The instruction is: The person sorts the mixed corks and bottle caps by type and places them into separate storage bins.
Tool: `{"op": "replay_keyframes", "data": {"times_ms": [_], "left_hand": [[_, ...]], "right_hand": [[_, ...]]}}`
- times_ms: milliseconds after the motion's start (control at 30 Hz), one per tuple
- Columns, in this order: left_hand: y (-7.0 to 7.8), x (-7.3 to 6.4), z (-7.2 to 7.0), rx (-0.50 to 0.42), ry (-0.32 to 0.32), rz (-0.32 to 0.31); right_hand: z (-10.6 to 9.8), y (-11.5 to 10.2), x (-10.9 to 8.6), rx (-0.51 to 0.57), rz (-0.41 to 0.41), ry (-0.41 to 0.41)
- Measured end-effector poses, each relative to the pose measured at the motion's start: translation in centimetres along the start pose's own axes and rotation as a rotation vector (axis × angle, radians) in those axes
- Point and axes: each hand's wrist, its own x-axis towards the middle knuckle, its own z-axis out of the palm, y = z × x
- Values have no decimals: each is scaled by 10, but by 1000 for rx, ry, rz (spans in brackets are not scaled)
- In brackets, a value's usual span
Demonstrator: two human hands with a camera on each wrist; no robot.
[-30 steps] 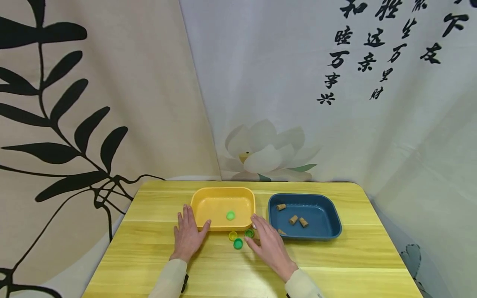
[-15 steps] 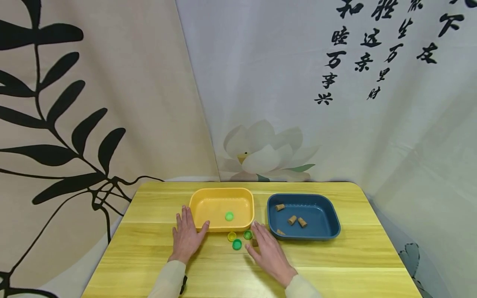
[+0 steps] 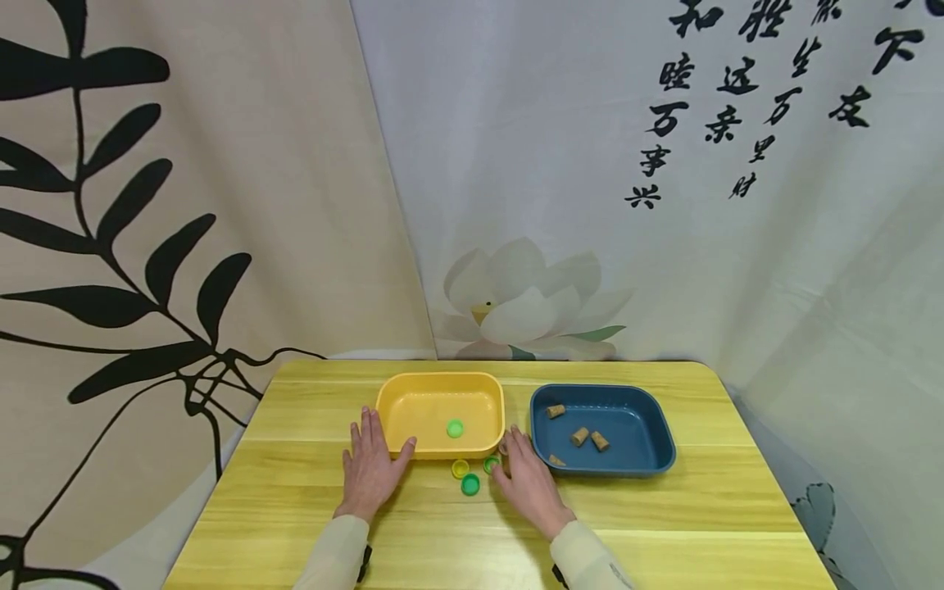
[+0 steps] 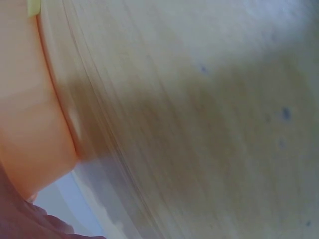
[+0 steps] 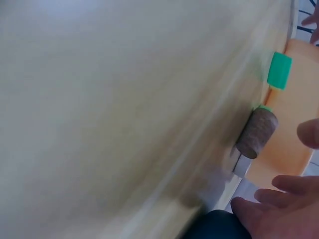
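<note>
My left hand (image 3: 371, 471) rests with spread fingers at the left front corner of the yellow tray (image 3: 440, 456). In the left wrist view its fingers lie at the tray's orange-looking wall (image 4: 35, 109). My right hand (image 3: 529, 479) is over the tray's right front corner, thumb and fingers apart. Between them, in the right wrist view, a cork (image 5: 257, 132) stands by a white cap (image 5: 242, 166); the hand hides this cork in the head view. A yellow bottle cap (image 3: 460, 469) and two green caps (image 3: 470, 484) lie before the tray. Inside is another green cap (image 3: 455, 428).
To the right stands a blue tray (image 3: 605, 472) with several corks (image 3: 580, 436) in it. Both trays are on a wood-grain table (image 3: 442, 541), its far edge against a printed cloth (image 3: 531, 205).
My right hand has shifted slightly left and forward, its fingers pointing further up the tray's side; it now covers the cork seen half a second ago. My left hand stays in place.
</note>
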Motion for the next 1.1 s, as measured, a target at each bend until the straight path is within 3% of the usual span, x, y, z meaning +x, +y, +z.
{"op": "replay_keyframes", "data": {"times_ms": [167,467,767,1100], "left_hand": [[-2,1,0,22,3,-2],[-5,2,-4,20,-23,-26],[-7,5,-3,1,-11,-20],[-8,6,0,5,-9,-25]], "right_hand": [[1,1,9,-12,28,-15],[4,4,10,-51,74,-114],[5,-3,-6,-209,-52,-83],[12,-13,-30,-405,-176,-114]]}}
